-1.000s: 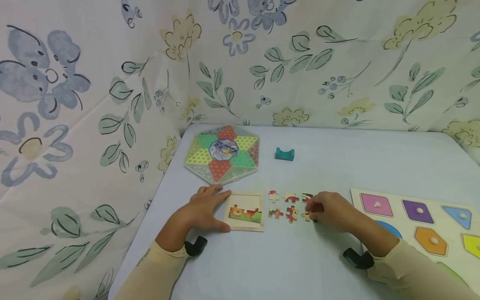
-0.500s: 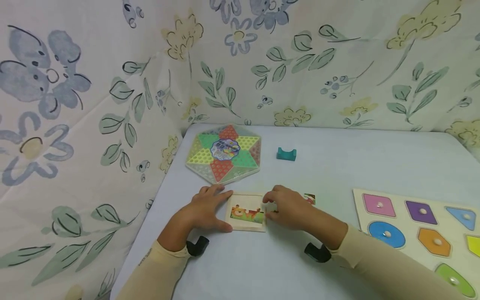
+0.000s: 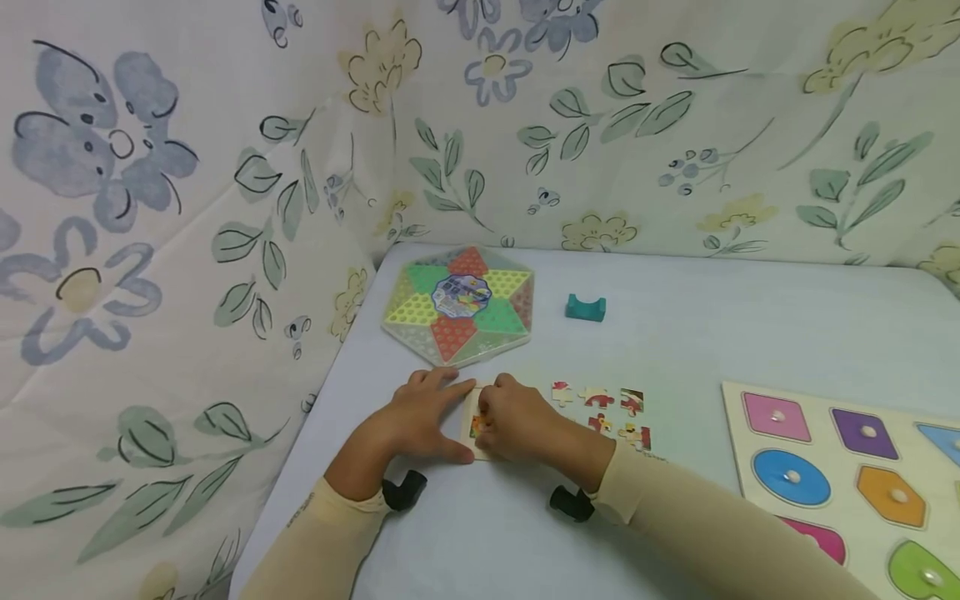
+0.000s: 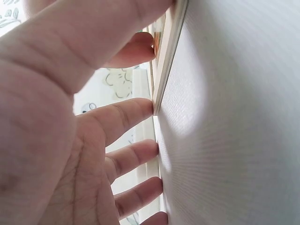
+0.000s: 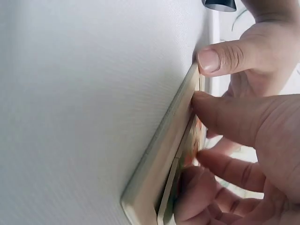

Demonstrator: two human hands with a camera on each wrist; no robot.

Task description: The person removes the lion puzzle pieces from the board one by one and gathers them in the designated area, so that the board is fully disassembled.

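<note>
A small wooden puzzle tray (image 3: 467, 414) lies on the white table, mostly covered by my right hand (image 3: 522, 422). My left hand (image 3: 420, 422) is spread at the tray's left side; its thumb (image 4: 117, 28) and index finger (image 4: 129, 117) touch the tray's edge. The right thumb (image 5: 229, 115) and curled fingers pinch at an orange-patterned puzzle piece (image 5: 193, 140) inside the tray. Right of the tray lie several loose jigsaw pieces (image 3: 632, 402), in two rows. The right hand and wrist may hide one of them.
A hexagonal Chinese checkers board (image 3: 480, 312) lies behind the tray. A teal notched block (image 3: 586, 308) sits to its right. At the right stands a wooden shape board (image 3: 832, 442) with knobbed pieces. Floral cloth (image 3: 585, 125) hangs behind and left of the table.
My right hand has moved left from the loose pieces, past the tray's right edge, to its left part. The left hand stays at the tray. The head view has shifted slightly.
</note>
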